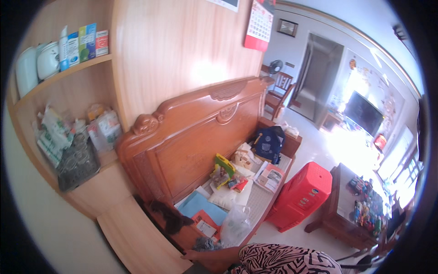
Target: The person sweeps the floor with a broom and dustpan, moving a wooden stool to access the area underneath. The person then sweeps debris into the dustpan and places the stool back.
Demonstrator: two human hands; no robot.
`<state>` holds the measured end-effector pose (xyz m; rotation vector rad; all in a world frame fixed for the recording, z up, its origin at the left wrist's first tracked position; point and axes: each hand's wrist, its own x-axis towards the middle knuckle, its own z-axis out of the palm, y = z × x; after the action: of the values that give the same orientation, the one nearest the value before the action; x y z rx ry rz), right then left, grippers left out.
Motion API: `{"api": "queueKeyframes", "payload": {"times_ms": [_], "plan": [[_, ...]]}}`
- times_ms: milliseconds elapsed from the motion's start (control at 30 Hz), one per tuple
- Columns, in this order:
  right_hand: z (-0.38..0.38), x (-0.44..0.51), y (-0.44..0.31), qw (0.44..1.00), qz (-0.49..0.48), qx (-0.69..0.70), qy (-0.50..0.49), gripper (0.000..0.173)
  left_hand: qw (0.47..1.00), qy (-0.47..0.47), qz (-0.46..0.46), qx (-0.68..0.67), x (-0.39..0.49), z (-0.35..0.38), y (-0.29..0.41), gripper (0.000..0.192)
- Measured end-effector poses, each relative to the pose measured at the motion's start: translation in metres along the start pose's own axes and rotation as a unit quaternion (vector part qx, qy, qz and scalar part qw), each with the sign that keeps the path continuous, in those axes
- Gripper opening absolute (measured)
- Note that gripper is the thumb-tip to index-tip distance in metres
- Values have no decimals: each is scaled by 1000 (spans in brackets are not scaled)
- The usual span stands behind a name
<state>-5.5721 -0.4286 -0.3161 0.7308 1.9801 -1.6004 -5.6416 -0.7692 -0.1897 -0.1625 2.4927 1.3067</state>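
Observation:
At the bottom of the head view, my left hand (pixel 190 255) reaches out from a black-and-pink patterned sleeve (pixel 280 258) and lies at the near end of a carved wooden bench (pixel 205 123), by the edge of a light wooden cabinet top (pixel 137 236). Its fingers are too small and partly hidden to read. Just beside it are a grey crumpled cloth (pixel 206 244) and a clear plastic bag (pixel 236 224). A dark brown cloth (pixel 171 217) hangs over the bench arm. My right hand is out of view.
The bench seat holds a blue folder (pixel 202 207), books (pixel 270 176), a white pillow (pixel 222 198) and a navy backpack (pixel 268 144). Red stacked plastic stools (pixel 301 195) stand beside it, near a low table (pixel 342 198) with toys. Shelves (pixel 65 78) with boxes and a grey tray (pixel 77 167) rise at left.

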Motion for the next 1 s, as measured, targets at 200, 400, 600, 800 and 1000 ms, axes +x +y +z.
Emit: {"api": "queueKeyframes", "payload": {"times_ms": [200, 400, 600, 800, 1000], "plan": [[2, 22, 6, 995, -21, -95, -12, 68, 983, -51, -136, -110, 38, 15, -21, 52], [13, 45, 4, 980, 25, -193, -52, 65, 971, -48, -182, -150, 38, 19, -51, 53], [14, 41, 12, 979, -20, -201, -29, 57, 955, -41, -183, -231, 4, 15, -18, 51], [16, -13, 38, 957, -101, -244, -121, 51, 965, -31, -262, -9, -40, 8, -10, 49], [-36, -191, -28, 948, -203, -233, -76, 53, 976, -19, -211, -41, -66, 9, -54, 50]]}}
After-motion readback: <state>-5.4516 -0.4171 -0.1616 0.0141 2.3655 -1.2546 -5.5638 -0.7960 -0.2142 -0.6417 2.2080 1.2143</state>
